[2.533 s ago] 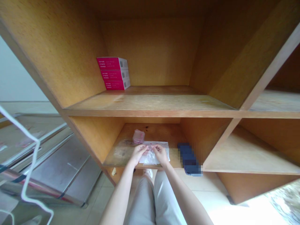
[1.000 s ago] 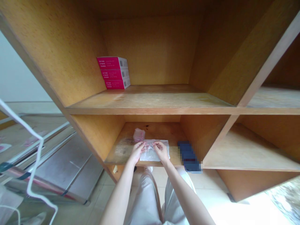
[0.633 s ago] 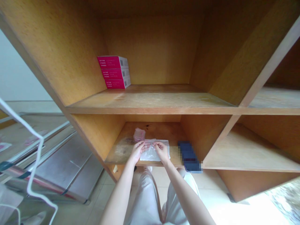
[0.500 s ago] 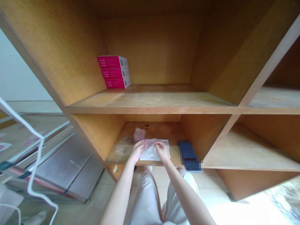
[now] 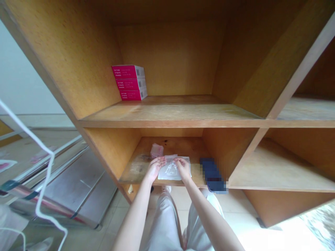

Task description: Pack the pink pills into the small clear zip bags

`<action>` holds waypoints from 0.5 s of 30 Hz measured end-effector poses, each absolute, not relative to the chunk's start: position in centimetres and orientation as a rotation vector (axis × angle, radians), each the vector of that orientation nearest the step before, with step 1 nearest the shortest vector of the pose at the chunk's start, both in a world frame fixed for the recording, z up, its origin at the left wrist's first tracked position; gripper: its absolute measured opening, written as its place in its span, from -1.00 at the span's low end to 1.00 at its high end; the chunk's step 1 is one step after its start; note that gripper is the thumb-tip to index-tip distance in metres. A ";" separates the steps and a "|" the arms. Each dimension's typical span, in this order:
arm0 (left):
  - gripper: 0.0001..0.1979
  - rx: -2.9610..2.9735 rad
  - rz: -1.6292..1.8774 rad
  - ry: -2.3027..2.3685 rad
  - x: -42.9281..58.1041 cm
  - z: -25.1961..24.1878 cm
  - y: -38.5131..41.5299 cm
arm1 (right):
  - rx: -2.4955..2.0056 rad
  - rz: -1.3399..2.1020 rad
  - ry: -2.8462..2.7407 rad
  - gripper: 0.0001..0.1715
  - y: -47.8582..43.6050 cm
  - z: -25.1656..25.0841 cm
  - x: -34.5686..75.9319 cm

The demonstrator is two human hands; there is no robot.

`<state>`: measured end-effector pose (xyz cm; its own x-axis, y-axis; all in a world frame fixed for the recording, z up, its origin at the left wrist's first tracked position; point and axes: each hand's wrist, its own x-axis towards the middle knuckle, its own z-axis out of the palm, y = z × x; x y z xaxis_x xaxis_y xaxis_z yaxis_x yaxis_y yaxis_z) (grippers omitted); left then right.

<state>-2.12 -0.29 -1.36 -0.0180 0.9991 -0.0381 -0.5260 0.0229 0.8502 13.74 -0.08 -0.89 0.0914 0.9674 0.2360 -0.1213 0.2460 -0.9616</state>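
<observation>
The left hand (image 5: 155,168) and right hand (image 5: 184,168), fingers curled, pinch a clear plastic packet (image 5: 172,169) lying on a wooden shelf (image 5: 137,166), with a small pink bag (image 5: 156,150) just beyond the left hand.

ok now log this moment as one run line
left hand: on clear plastic bag | right hand: on bag | near: pink packet | wooden shelf
</observation>
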 end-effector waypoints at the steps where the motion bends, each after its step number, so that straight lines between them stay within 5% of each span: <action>1: -0.75 0.753 1.424 0.820 -2.1 -1.4 -0.3 | -0.978 1.035 -1.133 -0.82 0.0 -0.8 13.8; 15: -0.86 0.717 1.456 0.749 -2.3 -1.6 -0.3 | -1.020 1.039 -1.071 -0.71 7.5 3.8 18.5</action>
<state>-2.31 -0.26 -1.60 -0.0197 0.9997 -0.0120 -0.5913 -0.0019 0.8065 18.48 7.49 3.85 0.1586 0.9717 0.1753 -0.1462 0.1987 -0.9691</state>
